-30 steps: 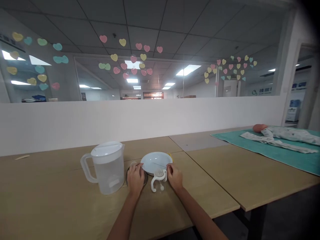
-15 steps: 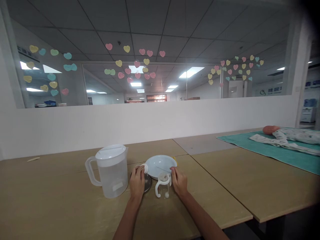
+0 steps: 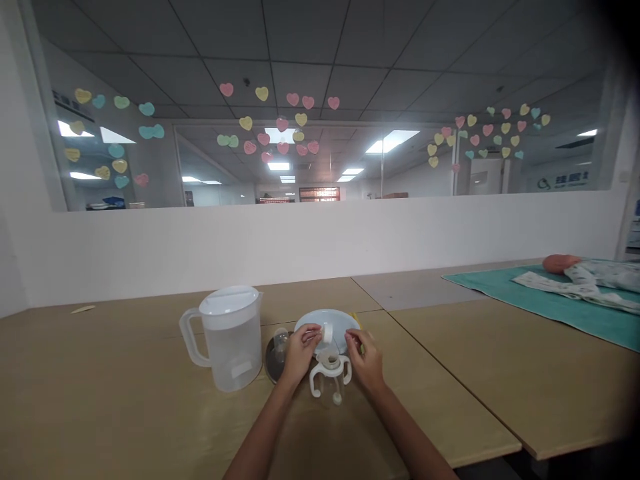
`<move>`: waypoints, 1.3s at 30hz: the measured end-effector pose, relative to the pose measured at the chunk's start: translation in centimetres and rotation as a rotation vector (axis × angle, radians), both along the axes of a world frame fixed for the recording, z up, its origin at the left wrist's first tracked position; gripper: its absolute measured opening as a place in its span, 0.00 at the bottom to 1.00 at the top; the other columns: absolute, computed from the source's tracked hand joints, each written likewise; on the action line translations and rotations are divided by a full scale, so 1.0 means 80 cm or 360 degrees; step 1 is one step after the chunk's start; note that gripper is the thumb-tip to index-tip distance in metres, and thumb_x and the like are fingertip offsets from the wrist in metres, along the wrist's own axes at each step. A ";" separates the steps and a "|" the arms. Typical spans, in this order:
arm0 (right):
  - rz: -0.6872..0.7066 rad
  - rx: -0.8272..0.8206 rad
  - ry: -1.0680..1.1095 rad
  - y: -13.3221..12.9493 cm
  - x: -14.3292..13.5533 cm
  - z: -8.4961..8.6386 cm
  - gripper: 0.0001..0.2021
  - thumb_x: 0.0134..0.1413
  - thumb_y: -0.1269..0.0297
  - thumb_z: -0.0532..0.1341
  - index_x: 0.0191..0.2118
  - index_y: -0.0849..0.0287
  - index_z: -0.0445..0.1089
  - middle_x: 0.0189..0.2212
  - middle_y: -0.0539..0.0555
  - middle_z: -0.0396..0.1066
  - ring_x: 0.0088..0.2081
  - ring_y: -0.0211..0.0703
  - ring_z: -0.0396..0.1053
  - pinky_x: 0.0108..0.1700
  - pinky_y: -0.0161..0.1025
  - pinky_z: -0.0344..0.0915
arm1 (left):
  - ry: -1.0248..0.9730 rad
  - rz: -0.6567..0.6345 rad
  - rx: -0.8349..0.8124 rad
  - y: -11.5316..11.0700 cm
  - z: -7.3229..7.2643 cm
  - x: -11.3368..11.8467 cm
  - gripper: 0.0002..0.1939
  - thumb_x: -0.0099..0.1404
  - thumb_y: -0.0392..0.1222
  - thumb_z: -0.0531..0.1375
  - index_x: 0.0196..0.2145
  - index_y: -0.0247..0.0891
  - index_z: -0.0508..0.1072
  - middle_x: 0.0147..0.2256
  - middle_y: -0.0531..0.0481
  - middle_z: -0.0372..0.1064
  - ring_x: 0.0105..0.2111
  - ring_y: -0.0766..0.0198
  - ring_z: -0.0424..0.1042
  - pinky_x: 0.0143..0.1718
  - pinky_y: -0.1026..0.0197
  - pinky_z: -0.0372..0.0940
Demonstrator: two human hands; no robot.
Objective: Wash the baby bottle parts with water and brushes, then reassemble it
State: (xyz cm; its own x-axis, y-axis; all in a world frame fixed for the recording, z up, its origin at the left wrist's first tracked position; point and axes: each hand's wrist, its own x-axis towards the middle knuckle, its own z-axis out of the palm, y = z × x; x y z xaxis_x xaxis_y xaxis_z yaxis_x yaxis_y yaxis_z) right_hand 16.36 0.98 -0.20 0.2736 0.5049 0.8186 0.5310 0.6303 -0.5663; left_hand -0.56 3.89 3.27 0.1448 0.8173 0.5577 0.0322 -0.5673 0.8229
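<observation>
My left hand [image 3: 300, 353] pinches a white bottle collar [image 3: 327, 333] above the near part of a pale blue bowl [image 3: 315, 319]. My right hand [image 3: 367, 357] is closed at the bowl's right side, its fingertips pinching a thin stick that barely shows. Between my wrists stands a clear baby bottle [image 3: 327, 387] with two white curved handles [image 3: 316, 381]; its mouth is uncovered and a small round weight shows low inside. Left of my left hand, a clear dome cap [image 3: 281, 341] rests on a dark round dish [image 3: 273, 367], partly hidden by the hand.
A lidded clear pitcher [image 3: 233, 353] holding liquid stands on the left of the wooden table [image 3: 125, 380]. At the far right, a doll [image 3: 563, 263] in patterned cloth lies on a green mat [image 3: 493, 283]. A white wall [image 3: 300, 243] with a window rises behind.
My left hand has moved right from the dark dish to over the bowl, carrying the white collar, and the clear cap is now exposed. My right hand stays near the bowl. The view has shifted slightly.
</observation>
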 end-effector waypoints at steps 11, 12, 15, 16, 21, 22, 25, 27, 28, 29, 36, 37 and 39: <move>0.1181 -0.0266 0.0661 0.020 0.006 0.018 0.25 0.38 0.61 0.69 0.47 0.55 0.67 0.46 0.57 0.71 0.47 0.48 0.69 0.49 0.47 0.65 | 0.0650 -0.0129 0.0395 -0.038 0.086 0.026 0.10 0.60 0.38 0.56 0.40 0.41 0.73 0.40 0.48 0.73 0.40 0.61 0.70 0.44 0.59 0.65; 0.1251 -0.0292 0.0760 0.020 0.009 0.019 0.26 0.37 0.62 0.70 0.47 0.55 0.67 0.44 0.57 0.72 0.45 0.48 0.70 0.48 0.46 0.66 | 0.0655 -0.0116 0.0420 -0.041 0.086 0.027 0.10 0.61 0.38 0.55 0.40 0.41 0.73 0.40 0.48 0.72 0.40 0.61 0.70 0.44 0.59 0.65; 0.1308 -0.0368 0.0949 0.016 0.016 0.020 0.27 0.34 0.64 0.72 0.45 0.57 0.68 0.41 0.58 0.73 0.42 0.48 0.71 0.45 0.45 0.67 | 0.0584 -0.0123 0.0372 -0.045 0.081 0.027 0.10 0.62 0.39 0.55 0.41 0.41 0.71 0.41 0.48 0.71 0.38 0.63 0.70 0.43 0.60 0.65; 0.1303 -0.0388 0.0967 0.014 0.017 0.021 0.27 0.32 0.64 0.72 0.44 0.58 0.69 0.40 0.58 0.73 0.42 0.49 0.71 0.44 0.45 0.67 | 0.0550 -0.0148 0.0319 -0.043 0.078 0.025 0.10 0.61 0.40 0.55 0.41 0.40 0.70 0.40 0.49 0.70 0.37 0.63 0.71 0.41 0.61 0.65; 0.1286 -0.0462 0.0980 0.011 0.014 0.021 0.26 0.29 0.63 0.73 0.42 0.60 0.71 0.35 0.57 0.75 0.36 0.48 0.72 0.40 0.44 0.69 | 0.0399 -0.0252 0.0060 -0.021 0.069 0.010 0.11 0.58 0.42 0.59 0.39 0.38 0.69 0.33 0.51 0.70 0.32 0.66 0.71 0.35 0.64 0.64; 0.1274 -0.0467 0.0993 0.012 0.014 0.020 0.26 0.29 0.63 0.73 0.41 0.60 0.71 0.34 0.57 0.75 0.35 0.47 0.72 0.39 0.44 0.69 | 0.0379 -0.0279 0.0032 -0.017 0.068 0.009 0.12 0.57 0.42 0.60 0.39 0.38 0.69 0.33 0.51 0.70 0.32 0.66 0.71 0.35 0.64 0.64; 0.1205 -0.0468 0.1016 0.014 0.015 0.018 0.25 0.28 0.62 0.73 0.40 0.59 0.71 0.33 0.56 0.75 0.34 0.46 0.72 0.37 0.42 0.69 | 0.0365 -0.0306 0.0010 -0.016 0.070 0.007 0.13 0.56 0.41 0.61 0.39 0.38 0.69 0.31 0.51 0.71 0.33 0.65 0.71 0.37 0.63 0.64; 0.1148 -0.0455 0.1006 0.015 0.016 0.018 0.25 0.29 0.61 0.73 0.39 0.59 0.71 0.32 0.56 0.74 0.34 0.47 0.72 0.36 0.43 0.69 | 0.0437 -0.0215 0.0073 -0.026 0.072 0.008 0.11 0.56 0.41 0.61 0.38 0.38 0.69 0.30 0.52 0.71 0.34 0.64 0.70 0.38 0.63 0.63; 0.1126 -0.0442 0.0996 0.015 0.017 0.019 0.25 0.29 0.60 0.73 0.39 0.59 0.71 0.31 0.56 0.74 0.34 0.47 0.72 0.36 0.43 0.69 | 0.0490 -0.0143 0.0128 -0.032 0.073 0.009 0.11 0.56 0.41 0.60 0.38 0.39 0.70 0.31 0.52 0.71 0.34 0.63 0.70 0.38 0.62 0.63; 0.1114 -0.0430 0.0981 0.014 0.017 0.019 0.25 0.29 0.60 0.73 0.39 0.59 0.71 0.31 0.56 0.74 0.34 0.47 0.72 0.36 0.43 0.69 | 0.0552 -0.0076 0.0186 -0.040 0.074 0.009 0.10 0.57 0.41 0.59 0.38 0.40 0.70 0.31 0.53 0.71 0.34 0.63 0.70 0.39 0.62 0.63; 0.1282 -0.0400 0.0853 0.004 0.009 0.024 0.18 0.36 0.59 0.70 0.35 0.55 0.66 0.31 0.52 0.72 0.34 0.45 0.70 0.36 0.40 0.67 | 0.0584 0.0124 0.0406 -0.065 0.058 -0.003 0.13 0.63 0.42 0.54 0.45 0.43 0.71 0.43 0.49 0.71 0.45 0.60 0.68 0.50 0.57 0.60; 0.1310 -0.0380 0.0900 0.003 0.009 0.024 0.17 0.37 0.60 0.69 0.34 0.55 0.65 0.31 0.51 0.72 0.34 0.44 0.70 0.37 0.39 0.67 | 0.0562 0.0143 0.0427 -0.066 0.051 -0.008 0.14 0.64 0.42 0.52 0.46 0.43 0.71 0.44 0.48 0.71 0.46 0.59 0.67 0.50 0.57 0.59; 0.1369 -0.0329 0.1024 0.002 0.009 0.025 0.16 0.39 0.60 0.68 0.34 0.54 0.63 0.31 0.49 0.71 0.34 0.42 0.70 0.38 0.39 0.66 | 0.0536 0.0219 0.0504 -0.070 0.035 -0.018 0.13 0.65 0.42 0.51 0.43 0.42 0.72 0.45 0.47 0.70 0.48 0.59 0.66 0.51 0.57 0.59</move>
State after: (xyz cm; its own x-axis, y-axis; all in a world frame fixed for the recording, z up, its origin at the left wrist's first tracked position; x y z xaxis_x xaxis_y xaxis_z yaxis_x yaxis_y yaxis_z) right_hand 17.11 1.12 1.76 0.1096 0.8433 0.5261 -0.4748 0.5094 -0.7177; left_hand -2.02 -1.74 6.11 0.2628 0.6391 0.7228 0.3596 -0.7601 0.5413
